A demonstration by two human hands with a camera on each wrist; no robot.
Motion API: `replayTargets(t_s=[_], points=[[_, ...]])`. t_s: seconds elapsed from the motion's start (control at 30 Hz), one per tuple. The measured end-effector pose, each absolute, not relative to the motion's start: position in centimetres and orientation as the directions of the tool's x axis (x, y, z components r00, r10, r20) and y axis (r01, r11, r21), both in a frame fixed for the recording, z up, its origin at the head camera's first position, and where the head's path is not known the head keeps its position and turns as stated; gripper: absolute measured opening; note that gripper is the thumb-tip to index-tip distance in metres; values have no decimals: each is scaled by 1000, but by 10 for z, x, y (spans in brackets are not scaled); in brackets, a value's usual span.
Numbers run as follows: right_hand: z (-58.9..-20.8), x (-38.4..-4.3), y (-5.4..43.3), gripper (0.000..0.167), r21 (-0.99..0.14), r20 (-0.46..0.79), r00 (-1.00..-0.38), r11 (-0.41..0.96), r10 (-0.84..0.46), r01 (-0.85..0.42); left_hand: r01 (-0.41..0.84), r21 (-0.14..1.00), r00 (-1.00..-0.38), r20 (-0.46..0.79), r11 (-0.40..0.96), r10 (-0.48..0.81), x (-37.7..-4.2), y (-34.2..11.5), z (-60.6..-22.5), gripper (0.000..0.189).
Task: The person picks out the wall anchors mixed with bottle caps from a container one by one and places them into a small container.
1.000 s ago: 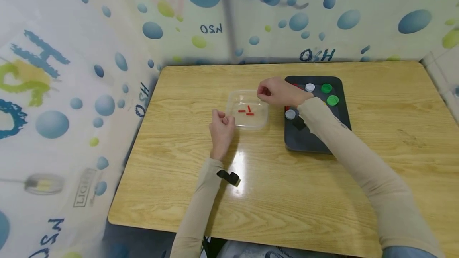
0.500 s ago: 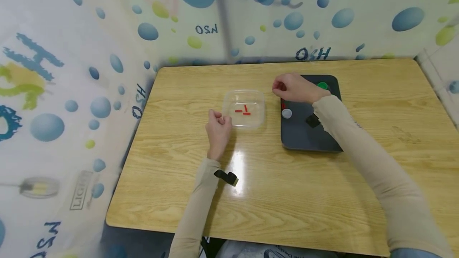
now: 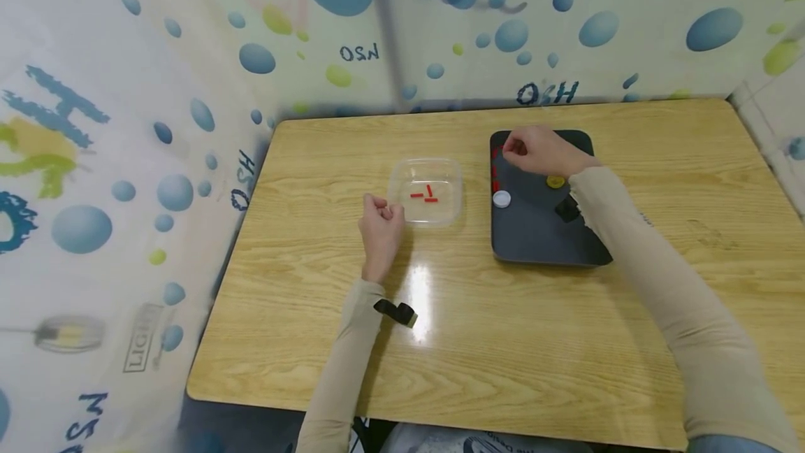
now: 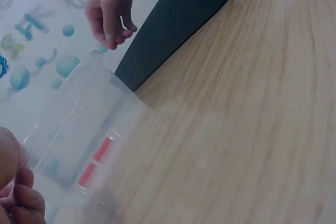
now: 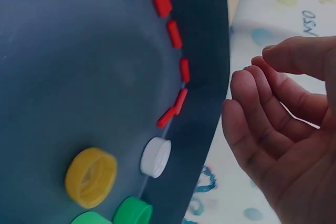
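My left hand (image 3: 381,236) is at the near left corner of a clear plastic container (image 3: 457,194), pinching its rim between thumb and fingers. Several small red sticks (image 3: 430,200) lie on the container's floor. My right hand (image 3: 544,149) hovers over the far left part of a dark tray (image 3: 534,247). In the right wrist view its fingers are loosely bent, the thumb close to the index fingertip, and nothing shows between them. Along the tray's edge runs a row of red sticks (image 5: 184,70), with a white cap (image 5: 156,157) and a yellow cap (image 5: 91,177) nearby.
Another white cap (image 3: 501,199) sits by the tray's left wall. Green caps (image 5: 133,212) lie near the yellow one, hidden by the right arm in the head view. A patterned wall (image 3: 352,82) borders the back of the wooden table (image 3: 302,229).
My right hand has moved right, from the container's far right corner to above the tray. The left hand stays at the container, and the red sticks inside keep their places.
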State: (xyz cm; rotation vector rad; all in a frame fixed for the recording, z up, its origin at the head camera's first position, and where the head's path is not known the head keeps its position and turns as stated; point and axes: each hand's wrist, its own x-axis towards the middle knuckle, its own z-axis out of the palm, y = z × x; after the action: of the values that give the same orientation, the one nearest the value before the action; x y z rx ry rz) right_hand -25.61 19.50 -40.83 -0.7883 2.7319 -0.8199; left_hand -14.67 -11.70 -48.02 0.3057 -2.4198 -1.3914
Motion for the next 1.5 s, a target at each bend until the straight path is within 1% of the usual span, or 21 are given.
replayTargets(t_s=[0.43, 0.73, 1.0, 1.27, 1.5], points=[[-415, -268, 210, 24, -524, -84, -879, 771, -469, -361, -9, 881, -928, 169, 473, -333, -146, -118, -478, 13], [-424, -273, 221, 26, -513, -119, -892, 796, -437, -321, -21, 868, -922, 175, 496, -345, -146, -118, -480, 13], [-431, -272, 216, 26, -519, -127, -884, 789, -450, -327, -20, 869, -922, 175, 494, -346, -148, -118, -482, 13], [-442, -280, 213, 31, -483, -202, -898, 838, -390, -255, 5, 882, -925, 183, 471, -332, -146, -116, -483, 12], [-443, -285, 208, 30, -457, -197, -903, 851, -381, -259, -8, 875, -923, 180, 484, -341, -147, -119, -481, 11]])
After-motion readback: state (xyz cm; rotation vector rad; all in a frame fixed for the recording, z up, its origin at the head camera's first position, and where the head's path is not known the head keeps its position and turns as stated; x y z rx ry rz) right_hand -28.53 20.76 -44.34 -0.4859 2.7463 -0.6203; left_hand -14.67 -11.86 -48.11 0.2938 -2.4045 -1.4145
